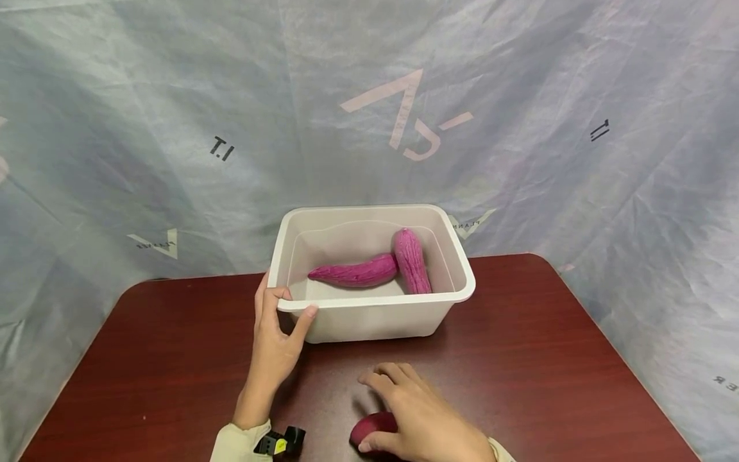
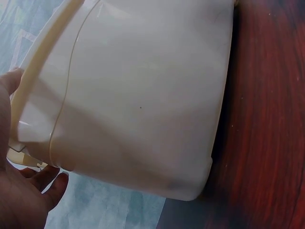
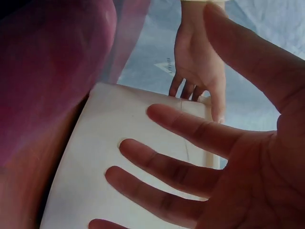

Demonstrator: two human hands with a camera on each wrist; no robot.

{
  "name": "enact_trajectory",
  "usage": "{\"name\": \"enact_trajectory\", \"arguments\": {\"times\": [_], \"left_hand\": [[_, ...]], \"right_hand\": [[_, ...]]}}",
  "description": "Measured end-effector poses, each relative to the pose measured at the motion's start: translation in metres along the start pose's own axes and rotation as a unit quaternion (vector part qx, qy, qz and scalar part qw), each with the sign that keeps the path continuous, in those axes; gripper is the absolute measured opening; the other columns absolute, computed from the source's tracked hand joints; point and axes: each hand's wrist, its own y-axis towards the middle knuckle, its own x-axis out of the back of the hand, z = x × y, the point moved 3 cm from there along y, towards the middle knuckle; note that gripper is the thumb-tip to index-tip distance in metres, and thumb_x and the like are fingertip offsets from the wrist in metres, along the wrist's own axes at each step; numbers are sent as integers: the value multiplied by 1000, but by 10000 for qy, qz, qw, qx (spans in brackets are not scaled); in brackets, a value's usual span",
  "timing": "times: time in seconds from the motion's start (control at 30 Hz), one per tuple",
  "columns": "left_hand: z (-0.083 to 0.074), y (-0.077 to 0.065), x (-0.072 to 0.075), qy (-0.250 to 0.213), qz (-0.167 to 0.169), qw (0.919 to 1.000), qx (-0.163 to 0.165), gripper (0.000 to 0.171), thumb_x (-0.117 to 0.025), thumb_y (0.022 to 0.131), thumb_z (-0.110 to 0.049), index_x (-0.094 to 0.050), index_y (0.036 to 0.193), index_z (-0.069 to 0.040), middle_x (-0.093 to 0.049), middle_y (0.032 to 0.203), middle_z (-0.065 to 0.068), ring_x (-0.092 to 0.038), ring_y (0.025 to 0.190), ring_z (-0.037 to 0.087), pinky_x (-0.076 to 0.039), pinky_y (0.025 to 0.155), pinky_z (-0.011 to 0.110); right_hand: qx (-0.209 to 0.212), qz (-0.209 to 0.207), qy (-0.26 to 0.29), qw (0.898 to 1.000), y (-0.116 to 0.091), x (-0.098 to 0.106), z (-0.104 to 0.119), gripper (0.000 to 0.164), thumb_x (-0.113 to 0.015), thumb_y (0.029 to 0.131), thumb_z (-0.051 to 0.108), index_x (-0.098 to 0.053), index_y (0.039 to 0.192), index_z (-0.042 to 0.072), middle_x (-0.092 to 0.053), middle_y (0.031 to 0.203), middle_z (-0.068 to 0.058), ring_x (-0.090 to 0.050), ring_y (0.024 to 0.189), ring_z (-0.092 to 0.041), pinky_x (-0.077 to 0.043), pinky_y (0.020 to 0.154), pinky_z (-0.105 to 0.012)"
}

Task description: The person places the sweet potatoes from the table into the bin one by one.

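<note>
A white plastic bin (image 1: 369,321) stands on the table, its rim gripped at the near left corner by my left hand (image 1: 276,343). The thumb lies on the outer front wall, and the fingers are around the corner. Inside lie two magenta, ridge-skinned long vegetables, one lying crosswise (image 1: 358,272) and one leaning near the right wall (image 1: 411,260). My right hand (image 1: 424,410) hovers with spread fingers over a smooth, dark purple vegetable (image 1: 372,425), resembling an eggplant and partly hidden by the hand. In the right wrist view, that vegetable (image 3: 57,71) appears apart from the fingers.
A reddish-brown wooden table (image 1: 519,359) carries everything. Grey-blue printed sheeting (image 1: 242,96) hangs behind and at both sides, close to the bin's back. A black device with a yellow mark (image 1: 281,443) sits at the left wrist.
</note>
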Motion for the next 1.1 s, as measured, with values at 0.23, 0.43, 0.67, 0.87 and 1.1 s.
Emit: {"name": "enact_trajectory", "arguments": {"times": [0.23,0.43,0.67,0.87,1.1], "left_hand": [[0,1,-1,12,-24,10000,5,37,-74,90,-16,-42,106,-5,-24,165,6,-32,148,32,-29,110,61],[-1,1,0,-33,-68,10000,-2,37,-74,89,-15,-42,105,-5,-25,164,7,-32,147,31,-28,111,61],[-2,-1,0,-41,13,10000,-22,37,-74,89,-14,-42,105,-5,-24,165,5,-33,147,30,-29,110,59],[-1,-2,-2,-25,72,10000,13,37,-74,90,-16,-42,106,-6,-24,165,5,-32,147,30,-29,111,59],[0,0,0,-47,27,10000,-74,37,-74,89,-14,-42,105,-5,-24,164,6,-31,148,31,-30,109,60]], "right_hand": [[-165,303,-30,9994,0,-6,-1,62,-85,75,48,-61,127,24,-55,115,8,-52,103,-9,-50,82,-29],[-128,390,1,9992,2,-11,-1,60,-87,73,45,-61,123,25,-53,107,12,-50,97,-6,-47,77,-24],[-174,644,-62,9978,2,-21,-3,58,-89,70,41,-62,120,29,-57,110,10,-52,99,-8,-48,76,-25],[-23,710,-141,9974,2,-24,-6,59,-92,66,30,-63,118,29,-56,105,9,-51,92,-7,-46,73,-22],[31,988,-217,9949,3,-26,-7,57,-92,65,22,-65,115,30,-58,99,11,-52,88,-4,-46,75,-22]]}}
